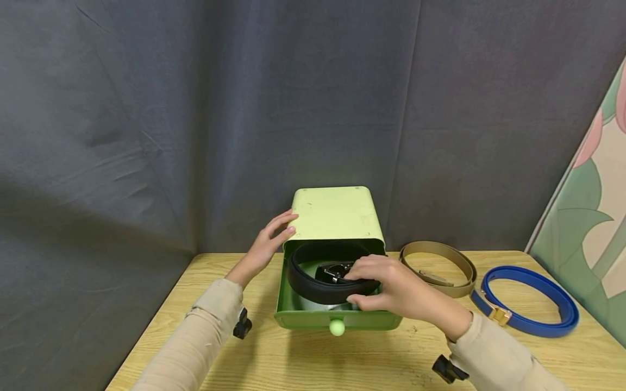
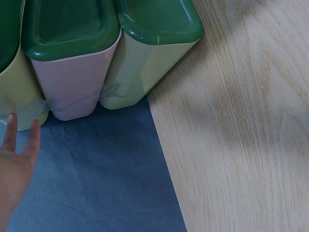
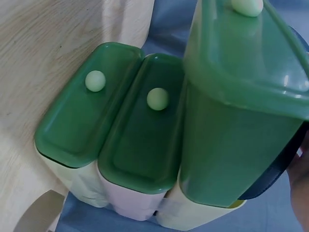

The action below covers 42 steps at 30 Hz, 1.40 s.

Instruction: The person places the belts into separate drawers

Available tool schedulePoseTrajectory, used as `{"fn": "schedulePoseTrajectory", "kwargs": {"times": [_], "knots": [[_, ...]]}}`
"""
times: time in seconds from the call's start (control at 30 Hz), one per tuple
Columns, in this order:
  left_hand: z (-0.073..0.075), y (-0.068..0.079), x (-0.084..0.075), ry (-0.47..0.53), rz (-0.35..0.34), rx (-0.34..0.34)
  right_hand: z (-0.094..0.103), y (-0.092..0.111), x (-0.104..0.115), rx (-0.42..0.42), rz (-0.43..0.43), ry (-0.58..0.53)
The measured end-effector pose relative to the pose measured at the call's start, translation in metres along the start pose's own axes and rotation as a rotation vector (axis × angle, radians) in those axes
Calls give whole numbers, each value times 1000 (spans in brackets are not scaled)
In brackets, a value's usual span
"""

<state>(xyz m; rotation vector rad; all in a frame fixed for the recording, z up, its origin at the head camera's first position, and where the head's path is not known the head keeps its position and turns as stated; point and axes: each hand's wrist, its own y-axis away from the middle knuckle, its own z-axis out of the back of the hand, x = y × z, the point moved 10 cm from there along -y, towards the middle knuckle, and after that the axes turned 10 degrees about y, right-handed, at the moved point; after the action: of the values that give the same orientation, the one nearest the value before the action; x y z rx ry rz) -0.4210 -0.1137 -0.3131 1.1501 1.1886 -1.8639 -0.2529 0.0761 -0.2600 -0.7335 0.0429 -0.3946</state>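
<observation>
A black belt (image 1: 318,290) lies coiled in the pulled-out green drawer (image 1: 293,320) of a pale yellow-green box (image 1: 337,212). My right hand (image 1: 391,285) grips the coil on its right side, fingers inside near the buckle (image 1: 335,271) and thumb outside. In the right wrist view part of the black belt (image 3: 270,181) shows beside the drawer (image 3: 236,154), with only an edge of the hand (image 3: 299,186) visible. My left hand (image 1: 266,244) rests with extended fingers at the box's left side; the left wrist view shows two straight fingers by the yellow casing (image 2: 24,96).
A tan belt (image 1: 462,260) and a blue belt (image 1: 543,323) with a gold buckle lie coiled on the wooden table (image 1: 313,364), right of the box. Below the open drawer are a pink unit (image 3: 130,198) and a pale green one (image 3: 82,186), their drawers shut. A dark curtain (image 1: 303,108) hangs behind.
</observation>
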Motion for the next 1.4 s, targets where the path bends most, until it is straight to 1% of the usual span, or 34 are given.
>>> {"fn": "schedulePoseTrajectory", "kwargs": {"times": [0.33, 0.5, 0.77, 0.93, 1.1, 1.2, 1.4], "knots": [[2, 0, 1, -1, 3, -5, -12, -3, -14, 63, -41, 14], [3, 0, 2, -10, 4, -11, -19, -7, -17, 111, -42, 25], [5, -1, 3, -21, 6, -20, -31, -12, -20, 168, -26, -19], [5, -1, 2, -20, -3, -12, -37, -13, -23, 215, -44, -51], [4, 1, 2, -22, 8, -12, -45, -11, -24, 281, -66, -77], [3, 3, 1, -25, 13, -12, -47, -9, -26, 309, -87, -60], [3, 3, -1, -19, -4, -14, -48, -8, -34, 346, -132, 22]]}}
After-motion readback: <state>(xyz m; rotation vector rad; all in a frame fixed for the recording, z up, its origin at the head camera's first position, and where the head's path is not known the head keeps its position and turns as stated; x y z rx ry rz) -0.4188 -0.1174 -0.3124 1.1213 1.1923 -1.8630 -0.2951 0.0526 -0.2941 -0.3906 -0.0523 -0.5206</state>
